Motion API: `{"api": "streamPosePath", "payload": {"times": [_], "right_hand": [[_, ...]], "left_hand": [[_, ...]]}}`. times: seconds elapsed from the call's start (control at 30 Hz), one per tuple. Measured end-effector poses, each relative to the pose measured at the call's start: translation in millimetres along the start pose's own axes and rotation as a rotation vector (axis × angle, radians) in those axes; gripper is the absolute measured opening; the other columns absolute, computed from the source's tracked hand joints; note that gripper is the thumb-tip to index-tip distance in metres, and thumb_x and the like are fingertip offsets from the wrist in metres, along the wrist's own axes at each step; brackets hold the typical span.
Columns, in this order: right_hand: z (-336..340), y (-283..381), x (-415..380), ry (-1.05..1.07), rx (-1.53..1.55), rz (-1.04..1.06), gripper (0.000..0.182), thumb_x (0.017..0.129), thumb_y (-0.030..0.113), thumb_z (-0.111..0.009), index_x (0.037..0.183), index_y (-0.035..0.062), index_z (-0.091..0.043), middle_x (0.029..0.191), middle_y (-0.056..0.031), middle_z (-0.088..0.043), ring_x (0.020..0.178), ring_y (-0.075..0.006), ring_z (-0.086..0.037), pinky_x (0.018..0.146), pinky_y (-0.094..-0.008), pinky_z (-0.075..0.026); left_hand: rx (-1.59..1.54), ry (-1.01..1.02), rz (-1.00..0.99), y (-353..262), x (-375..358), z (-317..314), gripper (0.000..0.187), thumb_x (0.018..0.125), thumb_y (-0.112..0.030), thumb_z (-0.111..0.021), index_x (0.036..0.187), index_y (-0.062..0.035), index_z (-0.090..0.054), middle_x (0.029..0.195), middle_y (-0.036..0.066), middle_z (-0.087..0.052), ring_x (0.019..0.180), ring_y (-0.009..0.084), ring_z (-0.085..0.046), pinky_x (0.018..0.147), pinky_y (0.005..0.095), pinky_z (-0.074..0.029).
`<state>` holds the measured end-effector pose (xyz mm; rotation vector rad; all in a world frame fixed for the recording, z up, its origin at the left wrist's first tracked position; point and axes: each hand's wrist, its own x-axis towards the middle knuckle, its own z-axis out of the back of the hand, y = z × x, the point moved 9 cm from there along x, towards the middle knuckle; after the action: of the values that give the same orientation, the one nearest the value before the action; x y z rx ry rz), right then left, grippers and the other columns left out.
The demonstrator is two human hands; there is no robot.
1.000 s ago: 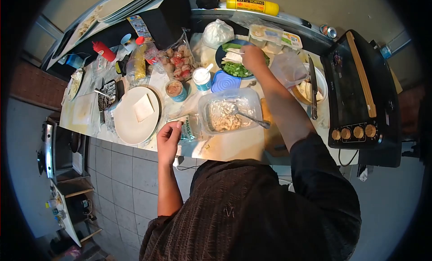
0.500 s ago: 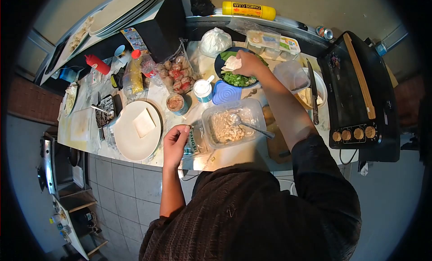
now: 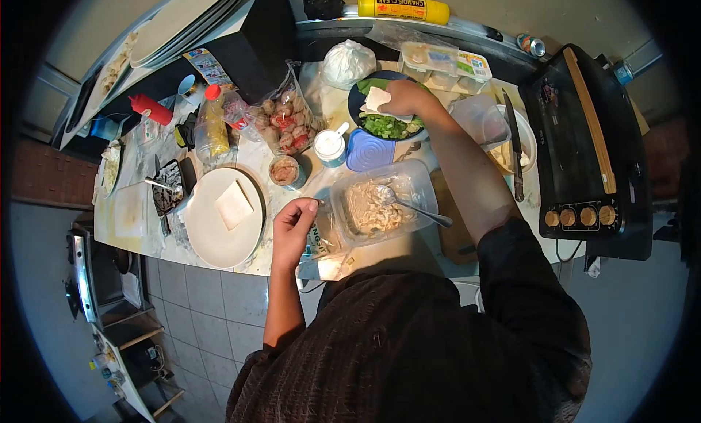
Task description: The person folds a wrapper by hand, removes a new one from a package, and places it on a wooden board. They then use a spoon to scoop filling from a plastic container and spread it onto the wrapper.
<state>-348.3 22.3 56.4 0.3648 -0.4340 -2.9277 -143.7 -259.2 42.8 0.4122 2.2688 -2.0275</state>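
Note:
My right hand (image 3: pixel 407 100) is over a dark plate (image 3: pixel 355 108) of chopped green leaves. Its fingers are closed on a flat, whitish square piece (image 3: pixel 376 100), and the hand hides part of the plate. My left hand (image 3: pixel 292 229) is held with thumb and forefinger pinched together; whatever is between them is too small to make out. Right beside it lies a clear printed packet (image 3: pixel 318 237). A clear plastic tub (image 3: pixel 426 181) holds a pale minced mixture and a spoon (image 3: pixel 416 208). On the white plate (image 3: pixel 207 237) lies one square wrapper (image 3: pixel 234 205).
A knife (image 3: pixel 515 149) lies across a white bowl (image 3: pixel 531 147) by the black oven (image 3: pixel 588 153). Behind the tub are a blue lid (image 3: pixel 370 151), an open white jar (image 3: pixel 330 147), a can (image 3: pixel 285 173) and a bag of shallots (image 3: pixel 285 120). A chopping board (image 3: pixel 454 237) is right of the tub.
The view has shifted slightly. My right hand stays over the dark plate with the whitish piece at its fingers, and my left hand is still pinched beside the packet.

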Motion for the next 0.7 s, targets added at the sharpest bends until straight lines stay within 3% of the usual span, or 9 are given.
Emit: {"api": "streamPosePath", "payload": {"times": [0.07,0.17,0.23,0.37,0.47,0.53,0.67,0.7], "right_hand": [[-6.0,-9.8,3.1,0.089,-0.067,-0.110,0.051,0.072,0.040,-0.072,0.100,-0.0023,-0.070,0.109,-0.0245,-0.065,0.101,-0.0349,-0.064,0.087,-0.0416,-0.050],[-11.8,-15.8,11.5,0.059,-0.108,-0.101,0.055,0.068,0.039,-0.074,0.108,0.0009,-0.068,0.112,-0.0225,-0.065,0.102,-0.0348,-0.064,0.087,-0.0396,-0.050],[-10.0,-14.4,9.9,0.089,-0.085,-0.107,0.056,0.066,0.039,-0.075,0.107,0.0005,-0.068,0.110,-0.0224,-0.066,0.100,-0.0348,-0.064,0.085,-0.0396,-0.051],[-17.5,-9.9,12.7,0.208,-0.038,-0.087,0.058,0.061,0.038,-0.075,0.104,-0.0012,-0.069,0.104,-0.0222,-0.067,0.094,-0.0346,-0.066,0.080,-0.0402,-0.052],[-17.9,-10.4,15.1,0.175,-0.046,-0.075,0.059,0.062,0.038,-0.074,0.105,-0.0023,-0.068,0.103,-0.0222,-0.067,0.092,-0.0345,-0.066,0.079,-0.0399,-0.051],[-15.8,-10.5,16.6,0.194,-0.058,-0.074,0.058,0.064,0.038,-0.073,0.105,-0.0027,-0.068,0.103,-0.0219,-0.067,0.092,-0.0341,-0.066,0.079,-0.0398,-0.051],[11.7,-4.5,9.0,0.179,-0.011,-0.050,0.055,0.068,0.037,-0.070,0.105,-0.0033,-0.067,0.104,-0.0218,-0.067,0.092,-0.0331,-0.066,0.079,-0.0396,-0.052],[21.6,-11.0,16.8,0.088,0.020,-0.040,0.051,0.067,0.037,-0.071,0.096,-0.0052,-0.070,0.101,-0.0236,-0.068,0.090,-0.0347,-0.067,0.080,-0.0405,-0.052]], "left_hand": [[-0.001,0.002,-0.003,1.2,0.8,-0.3,0.016,0.094,-0.017,-0.064,0.097,-0.0013,-0.066,0.078,-0.006,-0.056,0.070,0.0034,-0.046,0.064,0.0197,-0.037],[-0.004,-0.010,-0.003,1.7,1.4,-0.9,0.016,0.094,-0.017,-0.063,0.097,-0.0013,-0.066,0.078,-0.006,-0.056,0.070,0.0034,-0.046,0.064,0.0196,-0.037],[0.023,-0.027,-0.037,-2.0,1.3,-2.5,0.014,0.093,-0.016,-0.062,0.097,-0.0027,-0.066,0.072,-0.005,-0.053,0.060,0.0037,-0.040,0.054,0.0201,-0.030],[0.014,-0.003,-0.036,-2.3,1.5,-3.9,0.015,0.094,-0.016,-0.062,0.097,-0.0026,-0.066,0.072,-0.005,-0.053,0.060,0.0037,-0.040,0.054,0.0199,-0.029],[0.020,-0.008,-0.034,-1.7,0.1,-1.8,0.015,0.094,-0.017,-0.062,0.097,-0.0026,-0.066,0.072,-0.005,-0.053,0.060,0.0036,-0.040,0.054,0.0197,-0.029],[-0.001,-0.003,-0.004,1.4,-1.5,0.1,0.014,0.094,-0.015,-0.063,0.096,-0.0012,-0.066,0.079,-0.006,-0.057,0.070,0.0026,-0.046,0.064,0.0186,-0.037],[-0.018,-0.010,0.009,5.1,-3.7,2.8,0.014,0.093,-0.014,-0.063,0.096,-0.0011,-0.066,0.079,-0.006,-0.057,0.070,0.0026,-0.047,0.064,0.0185,-0.037],[-0.007,-0.023,-0.012,4.3,-4.2,4.2,0.014,0.094,-0.016,-0.062,0.097,-0.0018,-0.066,0.076,-0.005,-0.055,0.065,0.0033,-0.044,0.059,0.0192,-0.034]]}}
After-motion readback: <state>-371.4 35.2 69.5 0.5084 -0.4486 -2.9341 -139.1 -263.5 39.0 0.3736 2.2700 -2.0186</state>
